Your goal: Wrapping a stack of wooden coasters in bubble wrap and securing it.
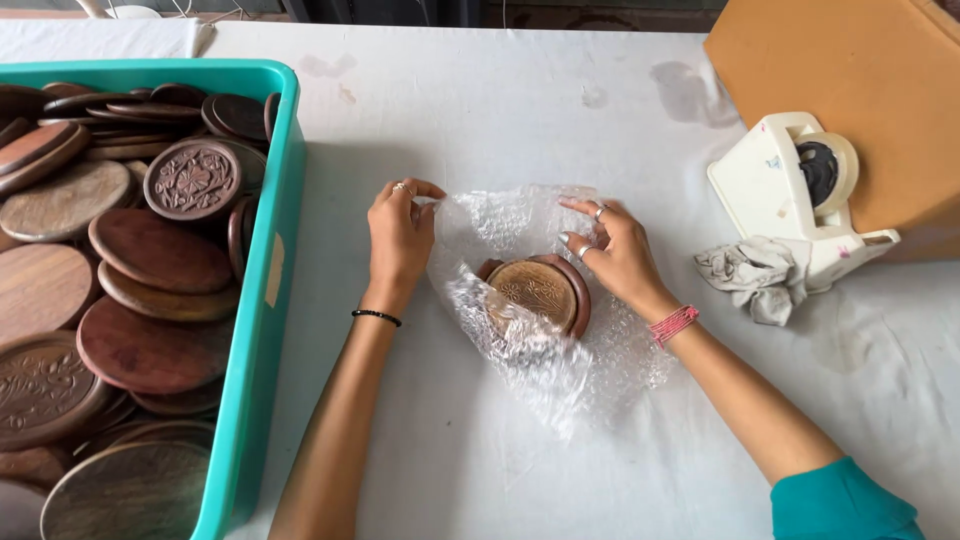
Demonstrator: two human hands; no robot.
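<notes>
Item: stack of round carved wooden coasters (535,292), lying centre of white table (500,110), half-covered by bubble wrap sheet (540,350). L hand (400,235) pinching wrap's upper-left edge, fingers curled. R hand (612,250) is pressing wrap beside the stack, fingers spread (rings on both). Nearby: teal crate (262,300) w/ wooden discs (150,250) at left; white tape dispenser (800,190), crumpled cloth (755,275), cardboard box (850,60) at right.

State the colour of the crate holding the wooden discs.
Teal crate, clearest in the head view.
</notes>
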